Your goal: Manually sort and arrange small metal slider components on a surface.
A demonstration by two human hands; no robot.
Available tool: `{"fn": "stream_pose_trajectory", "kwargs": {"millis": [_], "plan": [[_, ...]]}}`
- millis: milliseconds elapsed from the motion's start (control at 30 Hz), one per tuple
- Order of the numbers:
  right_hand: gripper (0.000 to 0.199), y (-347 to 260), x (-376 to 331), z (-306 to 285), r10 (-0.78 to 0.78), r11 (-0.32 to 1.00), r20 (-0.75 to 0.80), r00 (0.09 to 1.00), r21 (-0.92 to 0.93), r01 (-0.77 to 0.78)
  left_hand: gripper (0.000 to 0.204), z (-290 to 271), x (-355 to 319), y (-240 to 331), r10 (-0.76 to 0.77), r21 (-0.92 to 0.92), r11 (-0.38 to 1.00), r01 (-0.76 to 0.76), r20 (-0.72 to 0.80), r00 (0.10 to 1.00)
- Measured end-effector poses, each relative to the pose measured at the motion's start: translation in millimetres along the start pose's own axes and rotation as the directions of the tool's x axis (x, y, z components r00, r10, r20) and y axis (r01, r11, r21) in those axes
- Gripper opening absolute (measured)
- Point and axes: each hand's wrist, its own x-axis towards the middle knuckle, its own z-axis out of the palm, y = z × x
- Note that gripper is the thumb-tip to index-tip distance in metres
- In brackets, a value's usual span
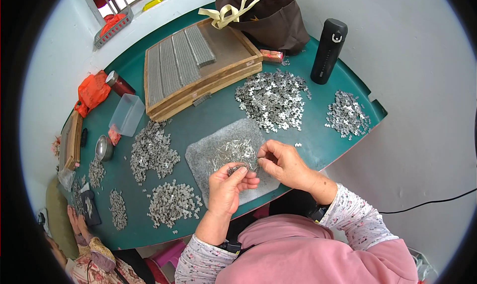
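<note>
My left hand is closed, thumb over fingers, on a small grey metal piece. Just to its right, my right hand is pinched at the left hand's fingertips; anything between its fingers is too small to name. Both hands are above the near part of a grey felt mat. On the mat, beyond the hands, lies a loose heap of thin silvery pins. A large pile of small, notched metal pieces sits past the mat, and another pile lies left of my left hand.
A wooden tray with rows of grey strips stands at the back, near a dark bag and black bottle. More metal pieces lie right. At left are a plastic box, steel bowl and another person's hands.
</note>
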Motion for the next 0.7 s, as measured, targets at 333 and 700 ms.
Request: {"fn": "stream_pose_trajectory", "kwargs": {"millis": [333, 700], "plan": [[0.01, 8, -10, 28, 0.16, 0.78, 0.128, 0.979, 0.59, -0.205, 0.014, 1, -2, -6, 0.098, 0.136, 0.986, -0.1, 0.018, 0.995], [0.009, -2, -12, 21, 0.121, 0.872, 0.045, 0.992, 0.473, -0.128, 0.009, -2, -2, -6, 0.142, 0.17, 0.975, -0.142, 0.011, 0.99]]}}
